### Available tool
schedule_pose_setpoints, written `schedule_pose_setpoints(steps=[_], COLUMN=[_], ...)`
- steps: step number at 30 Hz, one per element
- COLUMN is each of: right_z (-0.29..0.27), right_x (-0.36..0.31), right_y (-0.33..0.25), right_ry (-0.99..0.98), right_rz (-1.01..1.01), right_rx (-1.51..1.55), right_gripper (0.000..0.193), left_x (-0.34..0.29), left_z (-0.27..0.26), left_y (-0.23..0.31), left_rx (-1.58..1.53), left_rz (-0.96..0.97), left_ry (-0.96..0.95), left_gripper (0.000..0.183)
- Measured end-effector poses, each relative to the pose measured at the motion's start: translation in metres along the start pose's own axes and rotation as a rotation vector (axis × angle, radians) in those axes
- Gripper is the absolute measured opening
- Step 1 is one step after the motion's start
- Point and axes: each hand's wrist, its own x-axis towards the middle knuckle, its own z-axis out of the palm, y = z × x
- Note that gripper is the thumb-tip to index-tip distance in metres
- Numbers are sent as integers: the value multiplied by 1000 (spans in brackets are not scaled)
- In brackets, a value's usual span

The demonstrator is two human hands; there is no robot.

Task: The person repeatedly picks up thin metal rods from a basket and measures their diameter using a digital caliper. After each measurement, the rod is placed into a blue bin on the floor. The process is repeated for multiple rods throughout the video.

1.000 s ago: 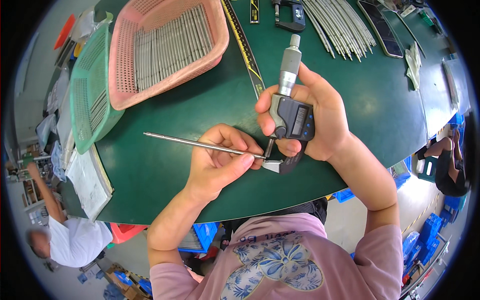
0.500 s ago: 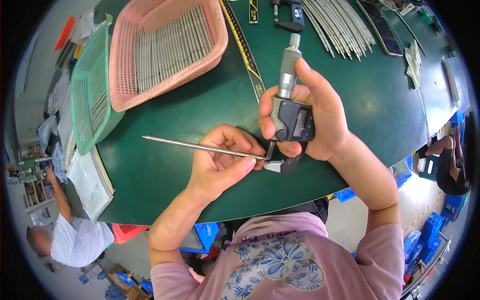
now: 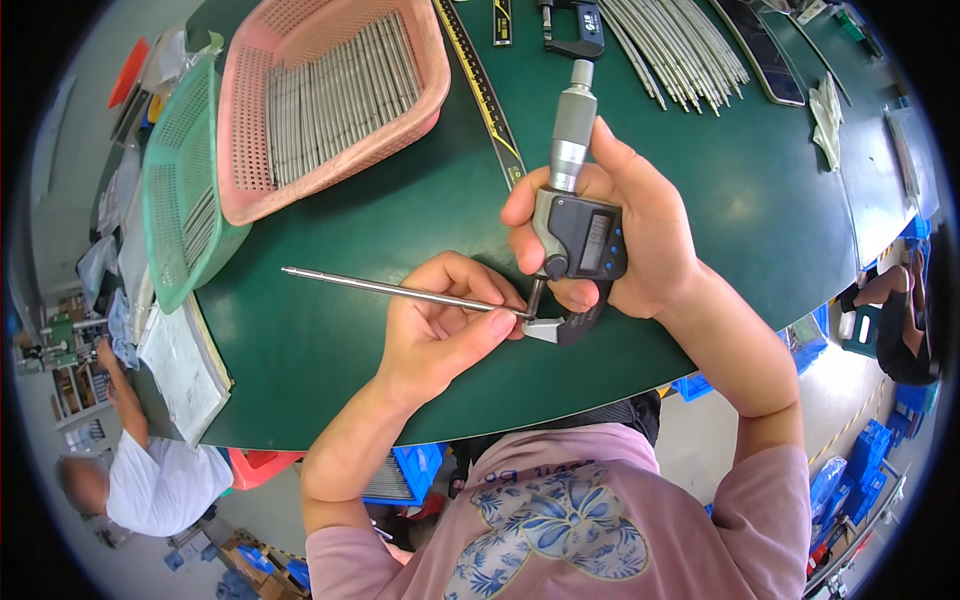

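Rod (image 3: pixel 370 286), thin and silver, pinched in the left hand (image 3: pixel 425 340) over a green table (image 3: pixel 300 370); its right end sits at the gap of a micrometer (image 3: pixel 577 225), which the right hand (image 3: pixel 655 245) grips.

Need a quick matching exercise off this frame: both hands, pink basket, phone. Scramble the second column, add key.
Column one
1. Left hand
2. Right hand
3. Pink basket
4. Phone

Column two
A. Lies to the right of the fanned-out rods
B. Contains a layer of metal rods side by side
C. Pinches a single metal rod near one end
D. Clasps a micrometer with a small display

Right pairs: 1-C, 2-D, 3-B, 4-A
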Motion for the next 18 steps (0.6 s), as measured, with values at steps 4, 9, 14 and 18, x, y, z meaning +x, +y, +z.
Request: schedule_pose_setpoints(steps=[4, 9, 14, 18], right_z=[0, 0, 0, -1], right_x=[-1, -1, -3, -1], right_y=[-2, -1, -2, -3], right_ry=[-6, 1, 3, -10], right_rz=[28, 37, 36, 23], right_rx=[35, 21, -8, -22], right_gripper=[69, 71, 70, 71], left_x=[0, 0, 0, 0], left_z=[-1, 1, 0, 1], left_y=[0, 1, 1, 3], left_rx=[3, 9, 1, 9], left_rz=[3, -15, -22, -29], left_ry=[0, 8, -4, 3], left_gripper=[15, 15, 15, 15])
